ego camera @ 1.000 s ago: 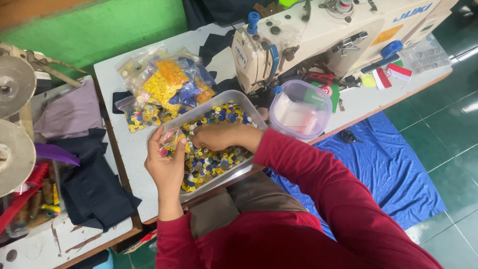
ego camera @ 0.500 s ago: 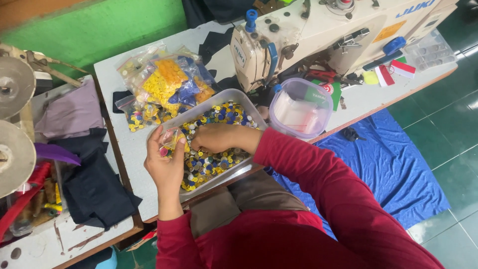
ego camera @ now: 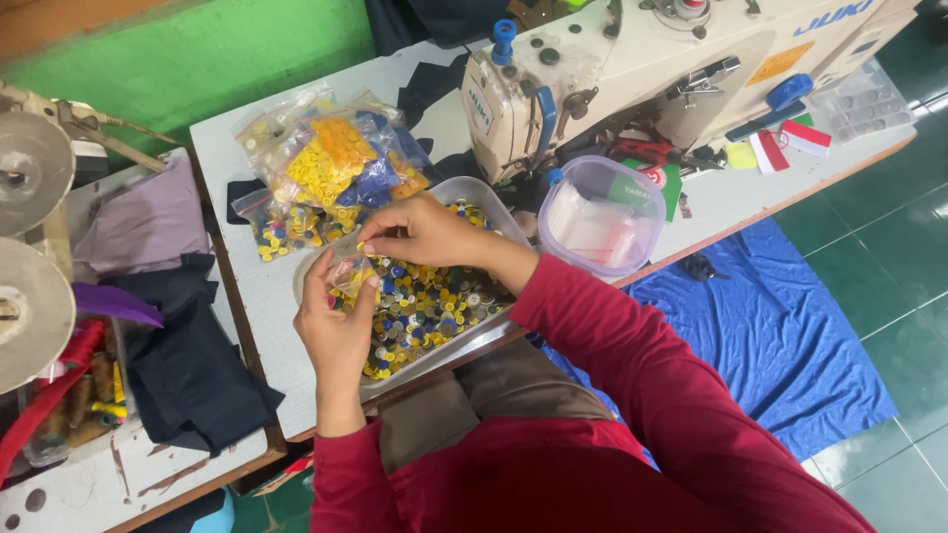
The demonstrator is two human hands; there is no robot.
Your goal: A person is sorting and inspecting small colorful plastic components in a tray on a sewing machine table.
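Hundreds of loose buttons (ego camera: 425, 306), yellow, blue and grey, lie unsorted in the metal tray (ego camera: 484, 202) in front of you, so by my reading most of the sorting is left. You hold a small clear bag (ego camera: 348, 271) over the tray's left end: your left hand (ego camera: 336, 326) cups it from below, thumb and fingers pinching its mouth, while your right hand (ego camera: 420, 232) comes in from 3 o'clock with fingertips pressed together on the bag's top edge. Whether a button sits between them, I cannot tell. At 11 o'clock from the tray, several filled bags of buttons (ego camera: 331, 173) lie heaped on the table (ego camera: 247, 296); that part looks done. At 2 o'clock stands a clear plastic tub (ego camera: 600, 212), and behind it the sewing machine (ego camera: 632, 69). Dark folded cloth (ego camera: 188, 365) lies at 9 o'clock.
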